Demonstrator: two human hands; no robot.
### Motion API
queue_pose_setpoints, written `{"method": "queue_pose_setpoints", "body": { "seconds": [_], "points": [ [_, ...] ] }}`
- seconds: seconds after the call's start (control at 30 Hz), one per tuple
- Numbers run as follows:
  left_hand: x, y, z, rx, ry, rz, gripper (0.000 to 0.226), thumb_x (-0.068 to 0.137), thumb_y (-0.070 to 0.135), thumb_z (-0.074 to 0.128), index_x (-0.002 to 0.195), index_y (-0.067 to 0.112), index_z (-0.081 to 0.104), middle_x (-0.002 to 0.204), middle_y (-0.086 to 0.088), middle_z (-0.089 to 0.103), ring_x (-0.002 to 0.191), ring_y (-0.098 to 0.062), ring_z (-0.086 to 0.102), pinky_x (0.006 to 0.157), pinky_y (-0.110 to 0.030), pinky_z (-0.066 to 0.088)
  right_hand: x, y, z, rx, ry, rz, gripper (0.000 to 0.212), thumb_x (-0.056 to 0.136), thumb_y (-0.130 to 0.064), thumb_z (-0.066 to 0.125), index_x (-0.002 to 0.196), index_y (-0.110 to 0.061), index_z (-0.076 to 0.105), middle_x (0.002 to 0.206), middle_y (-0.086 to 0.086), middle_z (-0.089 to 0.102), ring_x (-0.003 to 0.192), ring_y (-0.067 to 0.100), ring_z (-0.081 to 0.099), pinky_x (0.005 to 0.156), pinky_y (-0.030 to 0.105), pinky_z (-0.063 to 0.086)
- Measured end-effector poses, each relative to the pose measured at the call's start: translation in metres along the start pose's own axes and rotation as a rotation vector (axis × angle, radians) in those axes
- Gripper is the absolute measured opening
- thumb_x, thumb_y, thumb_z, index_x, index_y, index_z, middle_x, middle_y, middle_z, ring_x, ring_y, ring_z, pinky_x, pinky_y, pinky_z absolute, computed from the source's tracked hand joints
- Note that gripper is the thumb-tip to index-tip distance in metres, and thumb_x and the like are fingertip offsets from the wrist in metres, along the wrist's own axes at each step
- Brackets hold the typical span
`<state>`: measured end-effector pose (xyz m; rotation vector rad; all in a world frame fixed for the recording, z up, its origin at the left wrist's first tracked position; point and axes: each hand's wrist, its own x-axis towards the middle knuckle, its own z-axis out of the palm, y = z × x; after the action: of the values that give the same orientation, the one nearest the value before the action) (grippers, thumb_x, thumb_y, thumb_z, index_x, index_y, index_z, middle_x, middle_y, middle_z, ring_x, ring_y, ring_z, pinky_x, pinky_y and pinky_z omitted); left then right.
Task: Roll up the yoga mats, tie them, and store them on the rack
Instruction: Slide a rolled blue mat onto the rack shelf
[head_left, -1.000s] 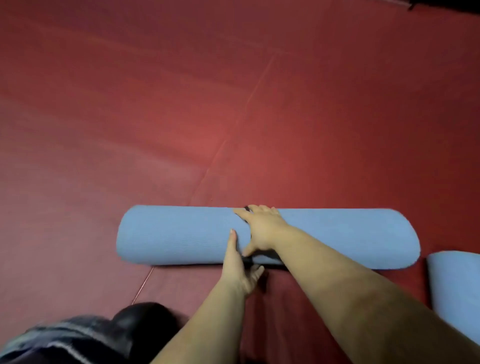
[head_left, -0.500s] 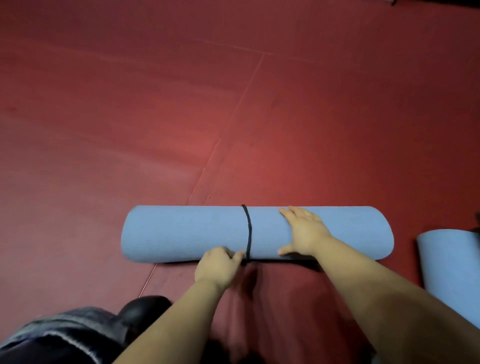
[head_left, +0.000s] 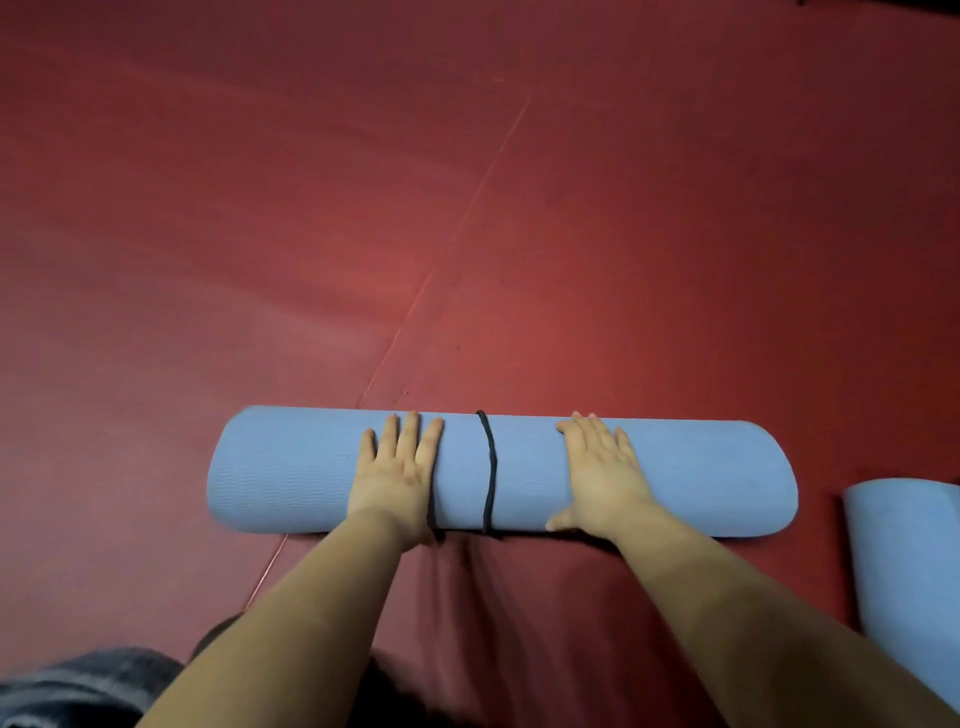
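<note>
A rolled blue yoga mat (head_left: 291, 467) lies crosswise on the red floor in front of me. A black band (head_left: 488, 467) circles it near the middle. My left hand (head_left: 397, 473) rests flat on the roll just left of the band, fingers straight. A second dark strand runs along that hand's right edge by the wrist. My right hand (head_left: 605, 475) lies flat on the roll to the right of the band, fingers spread.
A second blue mat (head_left: 909, 571) sits at the right edge, partly cut off. The red floor (head_left: 467, 208) has a thin seam running diagonally away from the roll. My knee in dark fabric (head_left: 78, 686) shows at the bottom left.
My left hand rose from the roll's near edge by the band and now lies flat on top. The right hand stays flat on the roll to the right of the band.
</note>
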<state>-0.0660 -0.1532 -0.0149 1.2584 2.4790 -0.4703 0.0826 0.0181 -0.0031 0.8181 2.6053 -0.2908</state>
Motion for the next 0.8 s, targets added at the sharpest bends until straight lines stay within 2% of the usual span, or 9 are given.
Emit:
{"method": "queue_pose_setpoints", "body": {
  "seconds": [0.1, 0.17, 0.23, 0.3, 0.37, 0.47, 0.63, 0.73, 0.8],
  "points": [
    [0.011, -0.004, 0.004, 0.076, 0.124, 0.035, 0.117, 0.066, 0.066, 0.066, 0.148, 0.017, -0.002, 0.149, -0.011, 0.012, 0.134, -0.030, 0.019, 0.110, -0.044, 0.016, 0.013, 0.006, -0.003, -0.047, 0.031, -0.061, 0.121, 0.055, -0.059, 0.080, 0.146, -0.016, 0.012, 0.151, 0.003, 0.018, 0.142, 0.020, 0.013, 0.118, 0.041, 0.000],
    [0.017, -0.005, 0.003, 0.076, 0.128, 0.073, 0.117, 0.063, 0.069, 0.066, 0.147, 0.017, 0.003, 0.146, -0.011, 0.016, 0.130, -0.029, 0.023, 0.109, -0.043, 0.018, 0.019, 0.010, -0.003, -0.066, -0.022, -0.081, 0.132, 0.053, -0.062, 0.080, 0.149, -0.017, 0.001, 0.156, 0.006, 0.007, 0.144, 0.023, 0.007, 0.118, 0.042, -0.001],
    [0.020, -0.005, 0.004, 0.046, 0.101, 0.079, 0.118, 0.062, 0.069, 0.066, 0.147, 0.016, 0.003, 0.148, -0.013, 0.013, 0.134, -0.031, 0.018, 0.112, -0.045, 0.013, 0.025, 0.012, -0.003, -0.090, -0.072, -0.088, 0.141, 0.052, -0.063, 0.080, 0.149, -0.018, -0.012, 0.158, 0.009, -0.006, 0.146, 0.025, -0.002, 0.118, 0.044, -0.002],
    [0.019, -0.005, 0.007, 0.016, 0.073, 0.071, 0.121, 0.064, 0.068, 0.065, 0.148, 0.013, -0.003, 0.153, -0.017, 0.003, 0.142, -0.033, 0.004, 0.115, -0.048, 0.004, 0.029, 0.011, -0.003, -0.129, -0.091, -0.100, 0.144, 0.051, -0.064, 0.080, 0.149, -0.017, -0.013, 0.158, 0.010, -0.009, 0.146, 0.025, -0.006, 0.118, 0.044, -0.003],
    [0.018, -0.006, 0.010, 0.016, 0.078, 0.082, 0.123, 0.067, 0.069, 0.062, 0.149, 0.011, -0.010, 0.156, -0.016, -0.004, 0.144, -0.032, -0.004, 0.115, -0.049, 0.000, 0.028, 0.009, -0.002, -0.165, -0.095, -0.105, 0.144, 0.050, -0.066, 0.079, 0.150, -0.013, -0.011, 0.158, 0.012, -0.004, 0.146, 0.027, -0.004, 0.118, 0.045, -0.002],
    [0.012, -0.005, 0.011, 0.000, 0.128, 0.097, 0.120, 0.069, 0.067, 0.061, 0.149, 0.009, -0.008, 0.155, -0.012, 0.005, 0.143, -0.030, 0.005, 0.115, -0.048, 0.004, 0.020, 0.005, 0.001, -0.187, -0.056, -0.111, 0.137, 0.054, -0.064, 0.078, 0.150, -0.011, -0.004, 0.155, 0.012, 0.012, 0.143, 0.029, 0.010, 0.118, 0.044, 0.003],
    [-0.001, -0.007, 0.006, -0.013, 0.217, 0.136, 0.117, 0.055, 0.064, 0.072, 0.146, 0.009, 0.024, 0.144, -0.013, 0.034, 0.131, -0.032, 0.032, 0.110, -0.049, 0.020, 0.004, 0.001, -0.009, -0.206, 0.013, -0.122, 0.125, 0.057, -0.062, 0.077, 0.148, -0.011, 0.009, 0.147, 0.008, 0.026, 0.136, 0.027, 0.024, 0.117, 0.043, 0.011],
    [-0.013, -0.015, -0.011, 0.026, 0.314, 0.148, 0.114, 0.029, 0.061, 0.077, 0.126, 0.005, 0.053, 0.115, -0.016, 0.057, 0.102, -0.034, 0.053, 0.092, -0.049, 0.042, -0.013, -0.002, -0.028, -0.218, 0.064, -0.133, 0.123, 0.057, -0.063, 0.077, 0.147, -0.010, 0.012, 0.145, 0.007, 0.028, 0.133, 0.027, 0.027, 0.117, 0.043, 0.014],
    [-0.023, -0.022, -0.034, 0.036, 0.433, 0.165, 0.112, 0.021, 0.056, 0.076, 0.118, 0.004, 0.055, 0.104, -0.017, 0.060, 0.090, -0.034, 0.056, 0.083, -0.047, 0.047, -0.027, -0.003, -0.055, -0.232, 0.120, -0.136, 0.123, 0.056, -0.063, 0.076, 0.147, -0.011, 0.012, 0.144, 0.007, 0.028, 0.132, 0.027, 0.028, 0.116, 0.043, 0.014]
  ]
}}
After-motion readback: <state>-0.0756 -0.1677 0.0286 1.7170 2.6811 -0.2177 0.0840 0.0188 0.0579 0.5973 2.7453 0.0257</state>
